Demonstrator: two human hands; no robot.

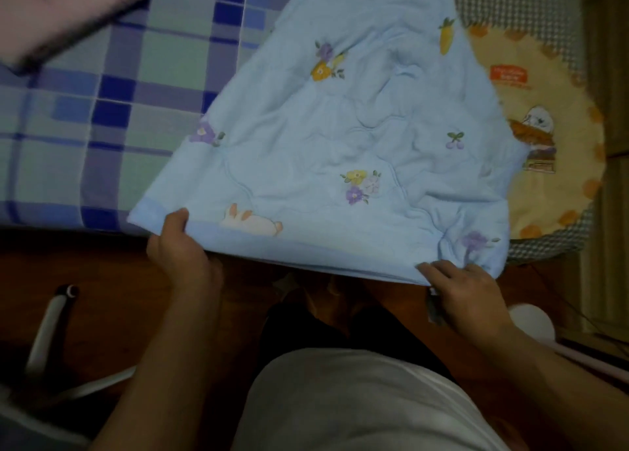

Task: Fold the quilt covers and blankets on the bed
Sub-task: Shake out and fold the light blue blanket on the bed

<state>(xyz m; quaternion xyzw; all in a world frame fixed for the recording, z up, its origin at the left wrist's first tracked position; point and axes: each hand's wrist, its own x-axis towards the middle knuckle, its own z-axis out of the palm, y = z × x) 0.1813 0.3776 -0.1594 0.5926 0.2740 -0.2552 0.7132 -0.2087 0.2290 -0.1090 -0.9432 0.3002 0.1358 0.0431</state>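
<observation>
Pale blue quilt, flower and rabbit prints; left hand, right hand pinch near edge.

The single head view looks steeply down, close over the bed's near edge.

The person wears a pale, whitish short-sleeved top that bulges at the belly, with dark trousers below it. Both forearms are bare, no watch or ring visible on the left hand or right hand
</observation>
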